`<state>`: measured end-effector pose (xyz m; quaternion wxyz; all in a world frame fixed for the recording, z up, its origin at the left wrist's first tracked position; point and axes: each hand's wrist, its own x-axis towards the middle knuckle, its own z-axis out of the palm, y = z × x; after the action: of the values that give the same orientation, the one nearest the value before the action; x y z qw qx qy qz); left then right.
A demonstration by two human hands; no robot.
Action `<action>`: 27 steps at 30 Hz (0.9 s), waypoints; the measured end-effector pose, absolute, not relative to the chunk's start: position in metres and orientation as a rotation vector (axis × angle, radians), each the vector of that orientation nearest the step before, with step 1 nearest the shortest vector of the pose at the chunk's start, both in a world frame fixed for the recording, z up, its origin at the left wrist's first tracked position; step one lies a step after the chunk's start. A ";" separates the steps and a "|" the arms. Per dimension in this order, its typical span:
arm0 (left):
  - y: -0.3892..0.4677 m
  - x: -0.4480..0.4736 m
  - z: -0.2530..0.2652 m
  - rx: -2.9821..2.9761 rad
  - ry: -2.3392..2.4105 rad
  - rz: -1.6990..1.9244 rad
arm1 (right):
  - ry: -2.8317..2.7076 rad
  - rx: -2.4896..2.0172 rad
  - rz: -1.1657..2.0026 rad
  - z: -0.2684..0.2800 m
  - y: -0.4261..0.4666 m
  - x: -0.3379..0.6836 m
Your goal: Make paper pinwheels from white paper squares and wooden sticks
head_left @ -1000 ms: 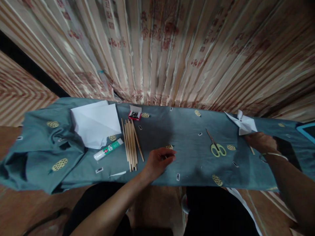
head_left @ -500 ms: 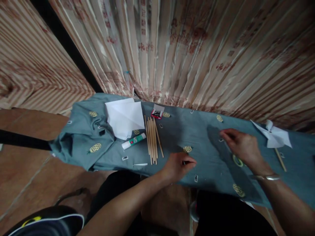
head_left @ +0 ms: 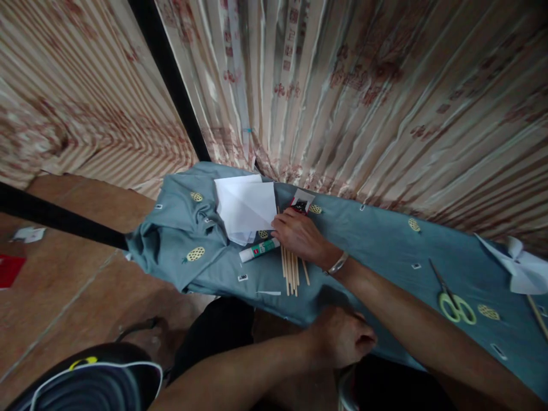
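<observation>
My right hand (head_left: pixel 299 237), with a bracelet at the wrist, reaches across to the stack of white paper sheets (head_left: pixel 246 202). Its thumb and fingertips close on the lower right corner of the top sheet. Beneath this hand lie several thin wooden sticks (head_left: pixel 291 274), their upper ends hidden by it. Just beyond the knuckles stands a small open box (head_left: pixel 302 201) with dark contents. My left hand (head_left: pixel 342 337) is curled closed over the table's front edge, under the right forearm; what it holds, if anything, is hidden.
A glue stick (head_left: pixel 259 250) lies left of the sticks, near a paper strip (head_left: pixel 269 293). Green-handled scissors (head_left: pixel 454 302) rest on the cloth-covered table (head_left: pixel 377 240) at right. A white paper pinwheel (head_left: pixel 524 265) on a stick lies farther right. A curtain (head_left: pixel 342 114) hangs behind.
My right hand has moved left from beside the scissors to the paper stack, uncovering the scissors. My left hand has drawn back toward my lap. The view has shifted left.
</observation>
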<state>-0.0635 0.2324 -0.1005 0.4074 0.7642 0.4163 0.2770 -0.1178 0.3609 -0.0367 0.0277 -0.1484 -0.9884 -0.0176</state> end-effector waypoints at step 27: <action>0.226 -0.074 -0.079 2.126 1.019 0.586 | -3.155 -0.362 -0.154 -0.053 0.364 -0.146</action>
<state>-0.0737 0.2261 -0.0792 0.3487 0.8202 0.3930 0.2262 -0.1464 0.3641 -0.0528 -0.0188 -0.1137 -0.9921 -0.0485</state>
